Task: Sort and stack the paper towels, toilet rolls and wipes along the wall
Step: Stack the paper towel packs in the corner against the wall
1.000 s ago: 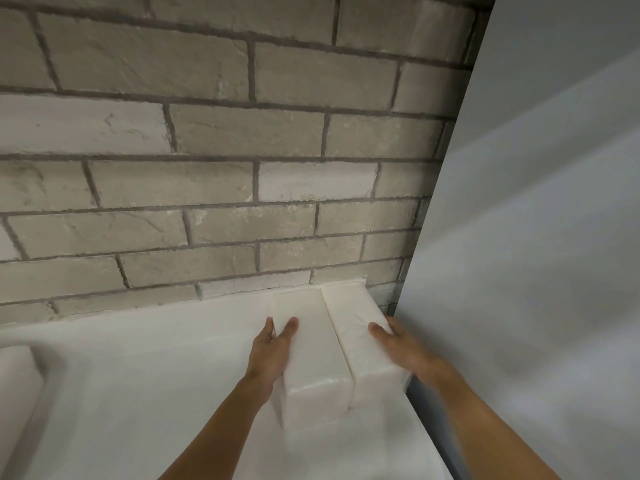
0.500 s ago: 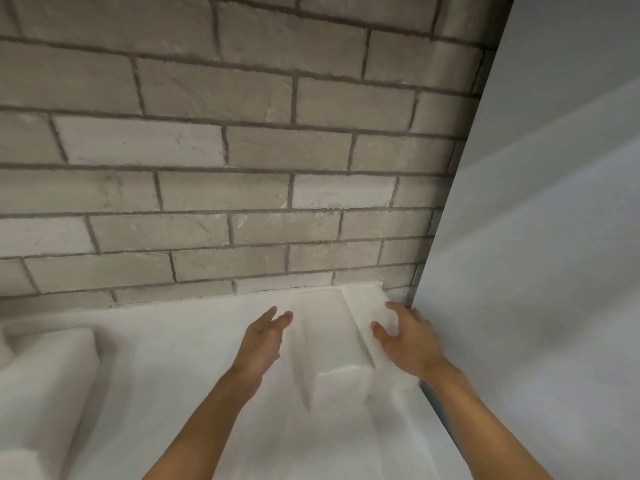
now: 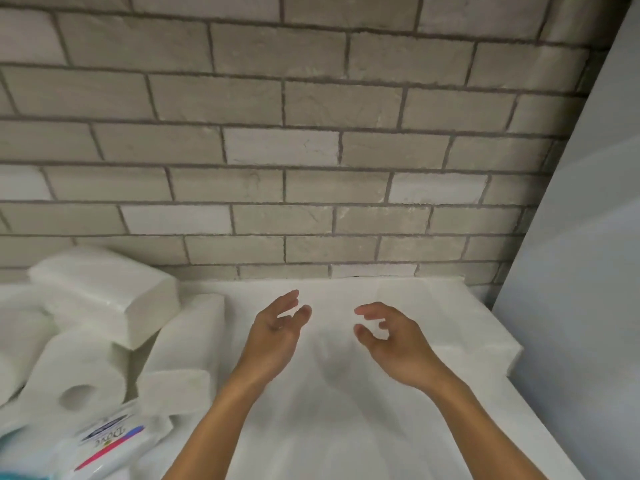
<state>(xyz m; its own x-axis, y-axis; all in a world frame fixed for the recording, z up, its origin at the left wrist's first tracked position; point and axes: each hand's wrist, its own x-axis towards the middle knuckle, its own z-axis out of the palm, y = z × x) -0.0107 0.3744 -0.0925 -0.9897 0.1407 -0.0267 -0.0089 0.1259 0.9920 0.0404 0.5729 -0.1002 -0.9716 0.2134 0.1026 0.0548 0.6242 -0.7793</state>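
One wipes pack [image 3: 110, 441] lies flat, label up and sealed, well out from the brick wall [image 3: 311, 150], at the near left of the white top [image 3: 329, 427]; its contents cannot be seen.

Two towel packs, wrapped:
- one [image 3: 104, 292] tilted, propped on the rolls below it, its far end just short of the wall;
- one [image 3: 187, 355] flat beside it, long axis pointing at the wall.

One stacked towel block [image 3: 467, 323] sits against the wall at its right end, washed out white; seams between packs are too faint to count.

One toilet roll [image 3: 72, 389] lies on its side, core hole facing away from the wall, between the tilted pack and the wipes pack. More rolls [image 3: 14, 341] lie further left, partly cut off.

Left hand [image 3: 277, 330]: released, fingers loosely bent, palm turned inward, holding nothing, hovering short of the wall.

Right hand [image 3: 391, 337]: released, fingers loosely curled, palm inward, holding nothing, level with the left, touching no pack.

One grey panel [image 3: 588, 271] meets the wall at its right end, closing that side.
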